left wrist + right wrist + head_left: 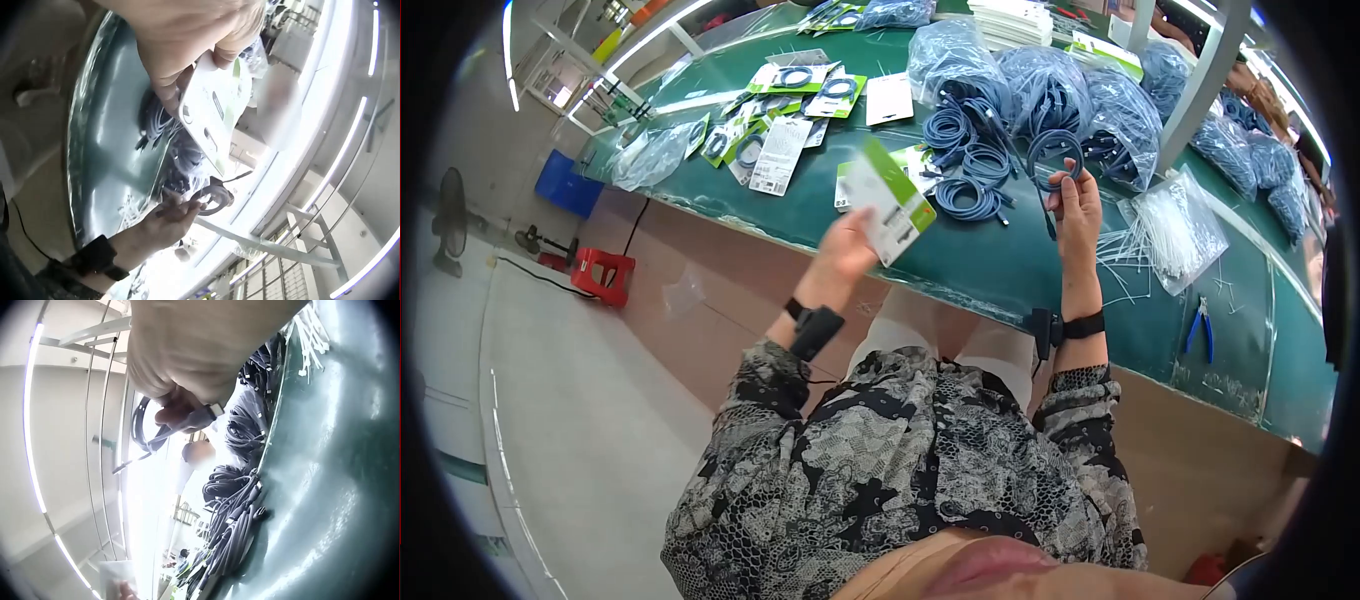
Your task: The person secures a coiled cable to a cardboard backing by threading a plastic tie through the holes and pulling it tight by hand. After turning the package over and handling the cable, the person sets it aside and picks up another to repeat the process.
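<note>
My left hand (847, 243) holds up a white and green packaging card (889, 201) above the near edge of the green table (1000, 260). In the left wrist view the card (212, 112) is pinched between thumb and fingers (187, 56). My right hand (1076, 205) grips a coiled blue cable (1055, 158) lifted off the table, one end hanging down. The right wrist view shows the fingers (181, 412) curled round the cable coil (147, 422) and its plug. Loose blue cable coils (970, 160) lie on the table between the hands.
Clear bags of blue cables (1050, 90) crowd the table's far side. Packaged cards (785, 125) lie at the left, white cable ties (1170, 235) in a bag at the right, blue pliers (1201, 325) near the right edge. A metal post (1200, 80) rises from the table.
</note>
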